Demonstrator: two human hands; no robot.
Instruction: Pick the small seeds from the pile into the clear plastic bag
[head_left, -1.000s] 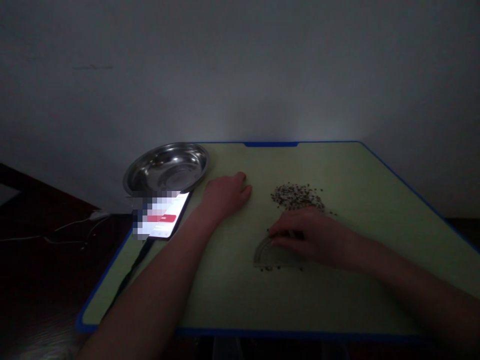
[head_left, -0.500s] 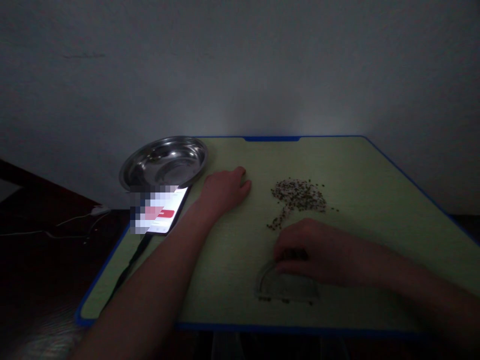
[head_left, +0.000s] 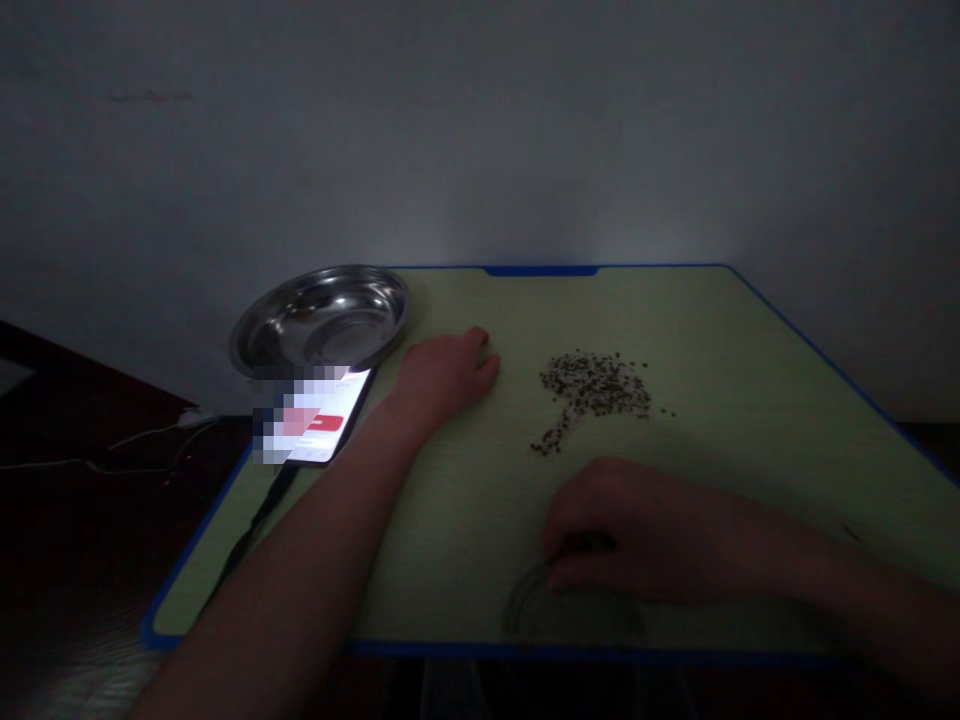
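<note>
My left hand (head_left: 448,376) rests on the green tabletop (head_left: 465,510), back upward. A small gap shows between its thumb and forefinger, and it holds nothing visible. To its right lies a loose pile of small dark and pale grains (head_left: 596,383), with a short tail towards me. Nearer the front edge, my right hand (head_left: 607,525) is closed, thumb against curled fingers, on a clear half-round plate (head_left: 566,612) that looks like a protractor. The plate lies on the tabletop, its straight side close to the blue front edge. Some of it is hidden beneath the hand.
A shiny steel bowl (head_left: 322,320) stands at the back left corner. In front of it lies a phone (head_left: 319,430) with a lit screen, partly blurred, and a dark strap (head_left: 259,530) below. A grey wall (head_left: 480,130) rises behind the table; white cables (head_left: 161,437) lie left.
My right hand has drawn the clear plate towards me, closer to the front edge. Dark grains earlier visible along its straight side no longer show clearly. My left hand stays in place.
</note>
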